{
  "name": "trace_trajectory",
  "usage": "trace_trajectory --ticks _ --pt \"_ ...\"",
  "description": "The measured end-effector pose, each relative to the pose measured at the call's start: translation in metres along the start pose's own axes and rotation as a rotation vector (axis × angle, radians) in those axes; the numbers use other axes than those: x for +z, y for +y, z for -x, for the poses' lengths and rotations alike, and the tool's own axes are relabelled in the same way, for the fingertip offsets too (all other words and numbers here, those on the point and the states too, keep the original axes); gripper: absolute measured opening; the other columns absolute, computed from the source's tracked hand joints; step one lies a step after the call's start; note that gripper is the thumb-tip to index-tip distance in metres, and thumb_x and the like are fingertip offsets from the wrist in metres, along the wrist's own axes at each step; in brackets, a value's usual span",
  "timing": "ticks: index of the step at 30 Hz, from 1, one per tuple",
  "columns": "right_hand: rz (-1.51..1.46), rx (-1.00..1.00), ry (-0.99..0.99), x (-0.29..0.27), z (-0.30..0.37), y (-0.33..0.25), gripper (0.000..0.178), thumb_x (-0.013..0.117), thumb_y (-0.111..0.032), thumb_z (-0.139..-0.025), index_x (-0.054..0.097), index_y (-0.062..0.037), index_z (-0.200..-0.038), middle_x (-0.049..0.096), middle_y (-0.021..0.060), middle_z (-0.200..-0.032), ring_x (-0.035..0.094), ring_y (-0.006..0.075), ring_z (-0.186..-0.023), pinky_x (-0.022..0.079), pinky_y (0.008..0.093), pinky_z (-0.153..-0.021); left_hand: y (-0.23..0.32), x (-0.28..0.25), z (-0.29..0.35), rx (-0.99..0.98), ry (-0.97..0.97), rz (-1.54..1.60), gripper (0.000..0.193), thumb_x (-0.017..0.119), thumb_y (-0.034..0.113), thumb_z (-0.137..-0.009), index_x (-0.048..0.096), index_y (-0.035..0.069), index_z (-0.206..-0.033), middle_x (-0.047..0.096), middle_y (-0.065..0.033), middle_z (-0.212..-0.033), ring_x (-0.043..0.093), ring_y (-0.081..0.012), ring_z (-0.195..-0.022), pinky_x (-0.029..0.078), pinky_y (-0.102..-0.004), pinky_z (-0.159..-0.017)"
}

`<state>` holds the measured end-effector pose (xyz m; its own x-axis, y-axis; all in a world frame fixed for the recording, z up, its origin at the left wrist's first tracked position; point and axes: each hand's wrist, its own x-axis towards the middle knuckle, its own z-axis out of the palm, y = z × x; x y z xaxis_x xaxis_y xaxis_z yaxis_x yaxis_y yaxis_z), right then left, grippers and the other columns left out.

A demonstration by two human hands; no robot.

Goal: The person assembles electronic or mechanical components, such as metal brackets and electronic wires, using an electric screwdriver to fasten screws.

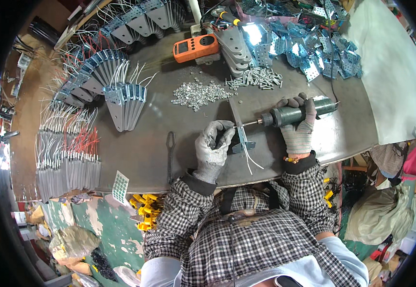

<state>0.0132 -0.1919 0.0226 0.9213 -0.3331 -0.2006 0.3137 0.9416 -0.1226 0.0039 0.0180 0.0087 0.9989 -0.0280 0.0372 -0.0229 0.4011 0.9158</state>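
Observation:
Wrapped in a grey glove, my right hand (297,123) grips a dark green electric screwdriver (284,115) lying sideways, its bit pointing left. The bit reaches a thin metal plate (237,115) standing on edge, with a blue bracket (247,146) and two white wires (249,162) at its near end. On the plate's other side, my gloved left hand (216,139) has its fingers curled in a pinch against it, at the tip of the bit. Whatever small part sits between those fingertips is hidden. A pile of nuts (199,94) and a heap of screws (260,78) lie just beyond.
Fanned plates with blue brackets (125,106) stand at left, near bundles of wired grey strips (67,174). An orange meter (196,48), stacked grey plates (234,48) and many loose blue brackets (308,52) lie at the back. A flat dark tool (170,155) rests left of my left hand.

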Motion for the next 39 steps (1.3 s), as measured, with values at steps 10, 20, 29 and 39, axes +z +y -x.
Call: trace_trajectory --ticks 10,20,29,39 --pt "-0.016 0.001 -0.068 0.001 0.000 0.004 0.035 0.072 -0.015 -0.086 0.053 -0.0059 -0.113 0.050 0.0004 -0.087 0.053 0.0154 -0.082 0.046 0.0429 -0.095 0.013 0.005 -0.003 0.081 -0.105 -0.583 0.008 0.050 -0.001 -0.095 0.057 -0.004 -0.093 0.052 0.0008 -0.080 0.047 -0.0065 -0.073 0.043 -0.0195 -0.068" --pt "0.165 -0.036 -0.283 0.022 0.002 0.014 0.040 0.072 -0.020 -0.086 0.051 -0.0091 -0.118 0.042 -0.0033 -0.082 0.046 0.0121 -0.078 0.043 0.0369 -0.091 0.016 0.003 -0.009 -0.071 -0.086 -0.606 0.017 0.051 0.011 -0.101 0.056 -0.004 -0.093 0.053 0.0005 -0.077 0.045 -0.0051 -0.074 0.043 -0.0228 -0.068" --pt "0.233 0.006 -0.508 0.045 0.000 0.028 0.021 0.068 -0.019 -0.081 0.047 -0.0173 -0.085 0.034 -0.0065 -0.068 0.035 0.0085 -0.064 0.035 0.0291 -0.071 -0.009 -0.002 -0.003 -0.186 0.182 0.002 0.024 0.054 0.018 -0.101 0.064 -0.002 -0.110 0.064 -0.0009 -0.091 0.060 -0.0097 -0.081 0.051 -0.0255 -0.073" --pt "0.495 0.118 -0.498 0.086 0.014 0.026 0.049 0.072 -0.016 -0.082 0.049 -0.0016 -0.123 0.054 0.0039 -0.084 0.055 0.0175 -0.078 0.048 0.0363 -0.075 0.042 -0.007 -0.020 0.626 -0.154 -1.273 0.036 0.055 -0.001 -0.082 0.061 0.004 -0.117 0.060 -0.0139 -0.122 0.059 -0.0338 -0.107 0.047 -0.0438 -0.094"
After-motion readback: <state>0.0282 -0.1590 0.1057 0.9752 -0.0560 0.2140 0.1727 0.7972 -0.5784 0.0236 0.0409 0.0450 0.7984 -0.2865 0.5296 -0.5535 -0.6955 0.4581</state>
